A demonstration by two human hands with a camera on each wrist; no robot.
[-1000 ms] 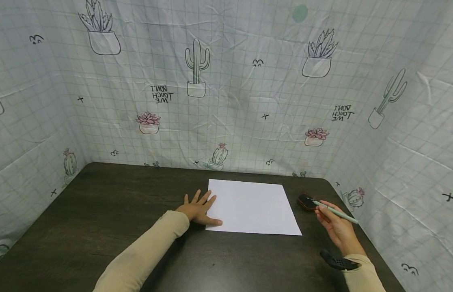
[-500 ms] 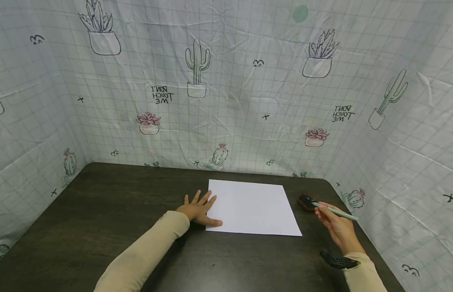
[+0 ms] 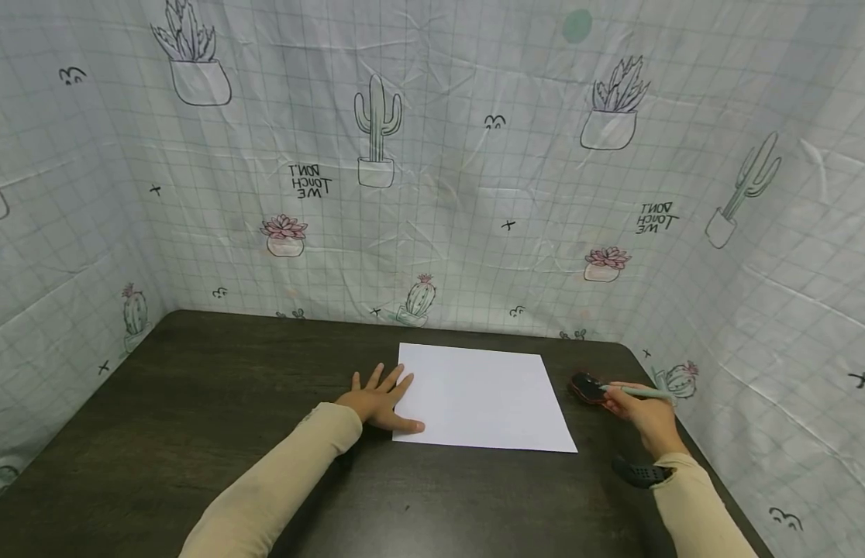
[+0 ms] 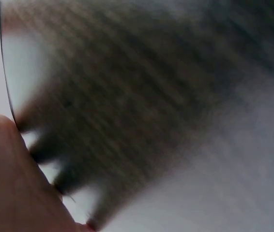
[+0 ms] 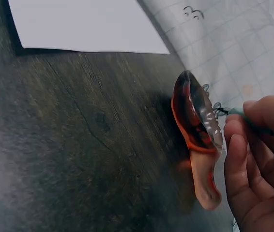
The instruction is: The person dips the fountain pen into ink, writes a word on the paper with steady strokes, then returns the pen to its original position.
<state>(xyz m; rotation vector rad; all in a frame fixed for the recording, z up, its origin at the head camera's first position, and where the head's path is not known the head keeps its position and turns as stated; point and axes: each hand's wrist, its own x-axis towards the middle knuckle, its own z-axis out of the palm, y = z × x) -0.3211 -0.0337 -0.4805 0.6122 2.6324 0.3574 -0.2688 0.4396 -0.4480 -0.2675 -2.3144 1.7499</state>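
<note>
My left hand (image 3: 380, 407) lies with spread fingers on the left edge of a white sheet of paper (image 3: 484, 399); the thumb rests on its lower left corner. In the left wrist view, the same palm (image 4: 21, 183) fills the lower left beside the blurred tabletop. My right hand (image 3: 649, 418) pinches a slim paintbrush (image 3: 645, 392) with a pale green handle, between thumb and fingers. The brush's dark tip (image 5: 222, 111) is at the far side of a small spoon-shaped dish (image 5: 197, 130), glossy dark inside with an orange rim and a tan handle.
The dark wooden table (image 3: 216, 403) stretches out left of the paper. A white cloth backdrop (image 3: 453, 163) printed with cacti closes off the back and both sides. A black band (image 3: 638, 473) sits on the right wrist, below the cream sleeve (image 3: 697, 511).
My right hand has turned and risen slightly in view, so the brush handle lies nearly level, its tip still at the dish. My left hand and the paper have stayed put.
</note>
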